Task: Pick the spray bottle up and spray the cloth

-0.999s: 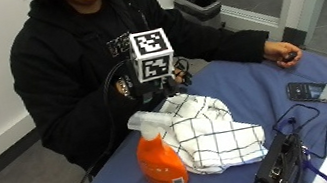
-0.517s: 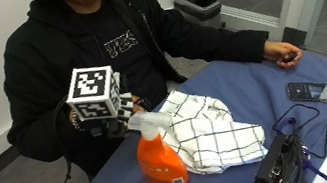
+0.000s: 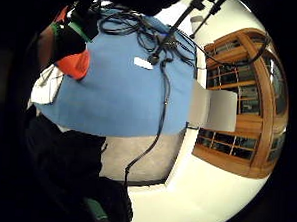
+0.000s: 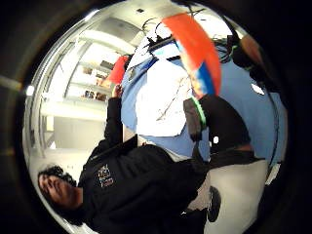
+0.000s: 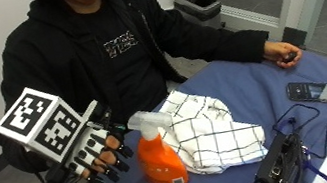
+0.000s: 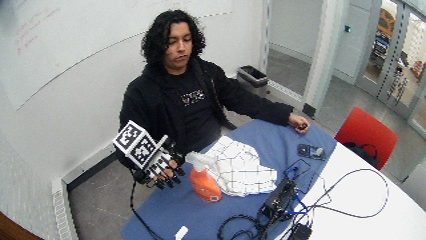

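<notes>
An orange spray bottle [image 5: 161,167] with a white trigger head stands upright on the blue table [image 5: 250,86], near its left edge. A crumpled white checked cloth [image 5: 215,133] lies right beside it, touching its side. My gloved right hand [image 5: 97,156] hovers just left of the bottle, level with its neck, fingers spread and pointing at it with a small gap between. It holds nothing. In the thumb side palm view the bottle [image 4: 195,48] and cloth [image 4: 158,97] show close by. The little finger side palm view catches the bottle [image 3: 73,64] and a corner of cloth [image 3: 47,85].
A dark phone [image 5: 312,91] lies on the table's right part. A black device [image 5: 282,169] with several cables sits at the near edge. The person's bare left hand [image 5: 281,53] rests on the table's far side. A red chair [image 6: 363,132] stands beyond.
My gloved hand has come down and to the left, from above the cloth behind the bottle to the bottle's left side. Bottle and cloth have not moved.
</notes>
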